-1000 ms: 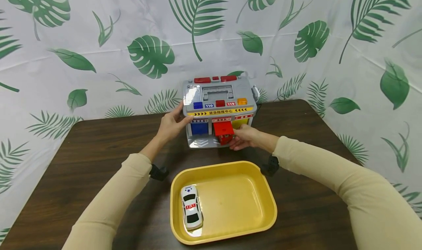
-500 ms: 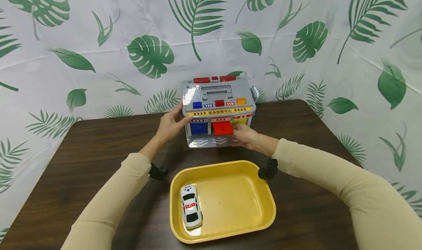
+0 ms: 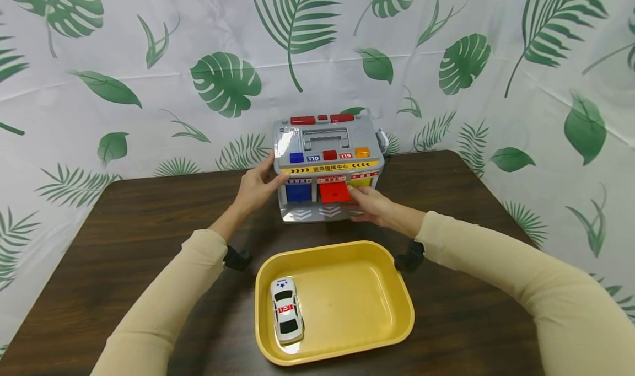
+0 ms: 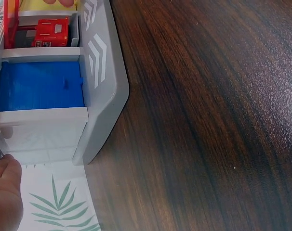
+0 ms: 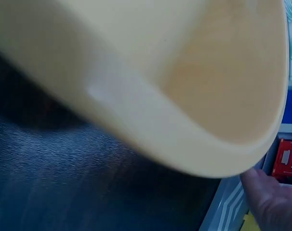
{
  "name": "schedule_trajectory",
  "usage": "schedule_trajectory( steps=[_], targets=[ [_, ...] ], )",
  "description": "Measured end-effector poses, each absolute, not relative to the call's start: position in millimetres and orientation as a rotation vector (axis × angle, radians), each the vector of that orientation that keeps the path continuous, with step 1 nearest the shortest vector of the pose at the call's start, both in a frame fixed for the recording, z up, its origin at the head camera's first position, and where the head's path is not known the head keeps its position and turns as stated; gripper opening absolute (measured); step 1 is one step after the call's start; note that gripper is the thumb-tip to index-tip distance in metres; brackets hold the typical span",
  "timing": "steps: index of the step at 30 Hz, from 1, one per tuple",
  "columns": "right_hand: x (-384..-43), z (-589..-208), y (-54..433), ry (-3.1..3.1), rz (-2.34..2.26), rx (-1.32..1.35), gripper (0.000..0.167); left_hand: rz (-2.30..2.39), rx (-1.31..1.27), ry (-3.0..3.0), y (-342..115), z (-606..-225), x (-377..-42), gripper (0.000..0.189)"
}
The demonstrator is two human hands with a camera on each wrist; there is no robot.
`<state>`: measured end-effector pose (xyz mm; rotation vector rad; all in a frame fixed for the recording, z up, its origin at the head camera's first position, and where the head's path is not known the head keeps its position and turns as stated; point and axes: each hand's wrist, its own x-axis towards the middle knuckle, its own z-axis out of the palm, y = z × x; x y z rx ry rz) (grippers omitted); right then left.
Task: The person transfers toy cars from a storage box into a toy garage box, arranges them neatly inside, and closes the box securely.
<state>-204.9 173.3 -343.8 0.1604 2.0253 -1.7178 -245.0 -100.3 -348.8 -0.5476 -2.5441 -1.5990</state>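
I see a yellow tray [image 3: 403,315] on the dark wooden table [image 3: 124,227], toward its near edge. A white toy police car [image 3: 286,317] lies in the tray's left part. Behind the table hangs a leaf-printed cloth [image 3: 149,62].

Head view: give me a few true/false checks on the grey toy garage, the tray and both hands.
1. The left hand rests on the left side of the grey plastic toy garage. True.
2. The white toy police car sits on the dark wooden table beside the tray. False: it lies inside the yellow plastic tray, at its left side.
3. The right hand is at the red middle door of the garage. True.
4. The blue door is the right-hand bay. False: it is the left-hand bay.
5. The right hand grips the tray. False: it is at the garage front, away from the tray.
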Motion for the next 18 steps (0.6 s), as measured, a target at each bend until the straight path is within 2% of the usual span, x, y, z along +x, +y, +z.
schedule_trajectory(
  steps=[9, 16, 18],
  targets=[
    [-191.2, -333.8, 181.7, 2.394, -1.597, 0.298, 0.062, -1.588, -0.573, -2.528, -102.6, -347.3, -246.3, 0.074],
    [-189.6, -329.6, 186.9, 2.517, -1.504, 0.374, 0.092, -1.582, -0.560, -2.551, -103.0, -346.5, -245.8, 0.074],
    [-188.2, -328.8, 186.4, 2.513, -1.493, 0.367, 0.095, -1.588, -0.557, -2.553, -102.4, -346.4, -245.3, 0.074]
  ],
)
